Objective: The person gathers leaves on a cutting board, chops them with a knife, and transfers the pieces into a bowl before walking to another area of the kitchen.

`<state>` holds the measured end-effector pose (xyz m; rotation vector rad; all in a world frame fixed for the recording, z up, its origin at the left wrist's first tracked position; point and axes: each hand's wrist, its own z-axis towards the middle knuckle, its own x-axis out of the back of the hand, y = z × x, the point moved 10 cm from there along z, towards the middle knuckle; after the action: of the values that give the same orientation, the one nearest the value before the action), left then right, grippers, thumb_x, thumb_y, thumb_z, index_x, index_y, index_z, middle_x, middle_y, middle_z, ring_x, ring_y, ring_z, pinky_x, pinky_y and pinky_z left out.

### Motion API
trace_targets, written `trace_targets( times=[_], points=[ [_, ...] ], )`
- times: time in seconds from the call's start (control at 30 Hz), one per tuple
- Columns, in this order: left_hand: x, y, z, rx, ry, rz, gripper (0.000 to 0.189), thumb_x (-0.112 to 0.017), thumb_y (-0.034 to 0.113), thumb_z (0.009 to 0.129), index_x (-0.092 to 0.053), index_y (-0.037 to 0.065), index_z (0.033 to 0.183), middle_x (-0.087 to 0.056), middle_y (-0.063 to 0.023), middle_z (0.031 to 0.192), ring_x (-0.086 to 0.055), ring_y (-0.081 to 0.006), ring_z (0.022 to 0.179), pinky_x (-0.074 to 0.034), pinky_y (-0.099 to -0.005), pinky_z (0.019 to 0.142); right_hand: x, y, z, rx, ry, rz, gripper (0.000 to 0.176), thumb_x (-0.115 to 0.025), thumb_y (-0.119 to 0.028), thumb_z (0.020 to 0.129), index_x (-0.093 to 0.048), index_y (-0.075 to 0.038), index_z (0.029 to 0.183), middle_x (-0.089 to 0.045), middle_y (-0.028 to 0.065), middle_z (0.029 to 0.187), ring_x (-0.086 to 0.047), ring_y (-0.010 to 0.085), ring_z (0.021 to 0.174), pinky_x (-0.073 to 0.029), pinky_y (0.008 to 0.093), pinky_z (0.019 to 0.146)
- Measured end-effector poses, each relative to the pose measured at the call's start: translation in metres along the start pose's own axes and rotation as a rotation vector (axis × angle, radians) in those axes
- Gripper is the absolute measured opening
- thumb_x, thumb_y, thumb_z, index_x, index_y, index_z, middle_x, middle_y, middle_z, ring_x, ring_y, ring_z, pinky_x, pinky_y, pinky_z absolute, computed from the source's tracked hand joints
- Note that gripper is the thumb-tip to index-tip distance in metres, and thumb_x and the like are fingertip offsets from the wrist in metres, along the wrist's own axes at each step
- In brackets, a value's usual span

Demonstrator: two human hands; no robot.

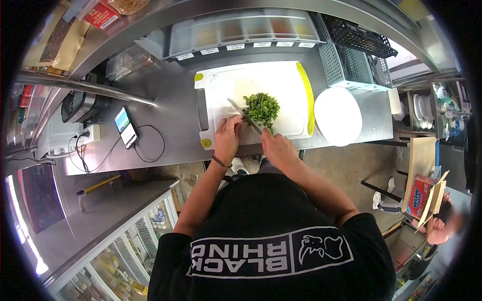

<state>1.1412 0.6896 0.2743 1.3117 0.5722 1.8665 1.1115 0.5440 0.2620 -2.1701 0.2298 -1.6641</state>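
Observation:
A white cutting board (221,78) with yellow-green corners lies on the steel counter. On it sits a pile of chopped green leaves (262,107). My right hand (278,148) is wrapped round the handle of a knife (246,114), whose blade points up and to the left along the pile's left edge. Beside the blade, my left hand (228,133) has its fingers bent together at the board's lower left; what they hold, if anything, is hidden.
Right of the board stands a white round plate (338,116). A phone (125,127) with a cable lies at the left. Behind the board is a labelled container rack (246,35); grey baskets (346,67) stand at the back right. Another person (439,228) is at the far right.

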Motion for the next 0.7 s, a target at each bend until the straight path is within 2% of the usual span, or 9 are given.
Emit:
trace_targets(
  times=[0.1, 0.17, 0.3, 0.4, 0.5, 0.57, 0.6, 0.67, 0.7],
  points=[
    [0.000, 0.004, 0.002, -0.027, 0.017, 0.029, 0.021, -0.066, -0.002, 0.082, -0.057, 0.004, 0.101, -0.067, -0.0101, 0.088, -0.063, -0.0313, 0.080, -0.051, -0.0399, 0.068, -0.001, -0.003, 0.002, -0.005, 0.014, 0.002, 0.015, -0.049, -0.019, 0.095, -0.049, -0.005, 0.100, -0.061, 0.0220, 0.063, -0.064, 0.0444, 0.062, -0.052, 0.0534, 0.056],
    [-0.003, 0.004, 0.004, -0.014, 0.000, 0.020, 0.020, -0.066, -0.002, 0.082, -0.054, 0.004, 0.097, -0.065, -0.0108, 0.086, -0.062, -0.0326, 0.080, -0.050, -0.0412, 0.068, -0.004, -0.015, 0.009, 0.022, -0.018, 0.010, 0.010, -0.047, -0.008, 0.090, -0.048, -0.003, 0.098, -0.063, 0.0215, 0.068, -0.067, 0.0408, 0.065, -0.055, 0.0490, 0.059],
    [-0.005, 0.001, 0.004, -0.019, 0.043, 0.025, 0.020, -0.065, -0.002, 0.082, -0.053, 0.004, 0.097, -0.064, -0.0118, 0.084, -0.062, -0.0333, 0.080, -0.050, -0.0416, 0.069, -0.002, -0.017, 0.014, 0.006, -0.012, 0.008, 0.011, -0.046, -0.009, 0.091, -0.049, -0.003, 0.099, -0.064, 0.0217, 0.069, -0.066, 0.0413, 0.066, -0.055, 0.0479, 0.060],
    [-0.004, -0.008, 0.001, 0.063, 0.086, 0.027, 0.017, -0.065, 0.000, 0.083, -0.054, 0.003, 0.096, -0.064, -0.0128, 0.083, -0.062, -0.0335, 0.080, -0.050, -0.0421, 0.069, -0.011, 0.003, 0.001, -0.013, -0.050, 0.005, 0.013, -0.046, -0.011, 0.092, -0.049, -0.003, 0.101, -0.063, 0.0215, 0.068, -0.066, 0.0417, 0.065, -0.055, 0.0487, 0.058],
    [-0.003, -0.011, 0.002, 0.103, 0.087, -0.031, 0.014, -0.065, 0.001, 0.084, -0.056, 0.003, 0.094, -0.065, -0.0132, 0.085, -0.063, -0.0329, 0.080, -0.050, -0.0417, 0.068, -0.002, 0.009, -0.002, 0.010, -0.001, 0.020, 0.014, -0.048, -0.016, 0.093, -0.051, -0.004, 0.101, -0.062, 0.0206, 0.064, -0.066, 0.0419, 0.064, -0.054, 0.0502, 0.056],
    [-0.001, -0.005, 0.005, 0.045, 0.080, -0.033, 0.012, -0.065, 0.003, 0.086, -0.059, 0.003, 0.096, -0.066, -0.0134, 0.086, -0.065, -0.0312, 0.082, -0.052, -0.0390, 0.068, 0.018, 0.010, -0.004, 0.024, 0.126, 0.037, 0.018, -0.053, -0.022, 0.094, -0.052, -0.004, 0.097, -0.061, 0.0219, 0.061, -0.062, 0.0448, 0.057, -0.051, 0.0531, 0.052],
    [-0.002, -0.003, 0.006, 0.044, 0.076, -0.032, 0.012, -0.065, 0.003, 0.086, -0.059, 0.003, 0.096, -0.066, -0.0134, 0.086, -0.065, -0.0312, 0.082, -0.052, -0.0390, 0.068, 0.023, 0.013, -0.004, 0.022, 0.126, 0.040, 0.018, -0.053, -0.022, 0.094, -0.052, -0.004, 0.097, -0.061, 0.0219, 0.061, -0.062, 0.0448, 0.057, -0.051, 0.0531, 0.052],
    [-0.007, -0.006, 0.009, 0.115, 0.051, -0.231, 0.015, -0.065, 0.005, 0.087, -0.061, 0.004, 0.102, -0.068, -0.0128, 0.093, -0.067, -0.0290, 0.082, -0.054, -0.0355, 0.070, 0.048, 0.022, -0.007, 0.011, 0.270, 0.021, 0.017, -0.054, -0.021, 0.093, -0.053, -0.004, 0.096, -0.059, 0.0211, 0.057, -0.061, 0.0428, 0.054, -0.050, 0.0522, 0.050],
    [-0.005, -0.004, 0.010, 0.112, 0.046, -0.232, 0.015, -0.065, 0.005, 0.087, -0.061, 0.004, 0.102, -0.068, -0.0128, 0.093, -0.067, -0.0290, 0.082, -0.054, -0.0355, 0.070, 0.050, 0.029, -0.007, 0.006, 0.272, 0.023, 0.017, -0.054, -0.021, 0.093, -0.053, -0.004, 0.096, -0.059, 0.0211, 0.057, -0.061, 0.0428, 0.054, -0.050, 0.0522, 0.050]
  ],
)
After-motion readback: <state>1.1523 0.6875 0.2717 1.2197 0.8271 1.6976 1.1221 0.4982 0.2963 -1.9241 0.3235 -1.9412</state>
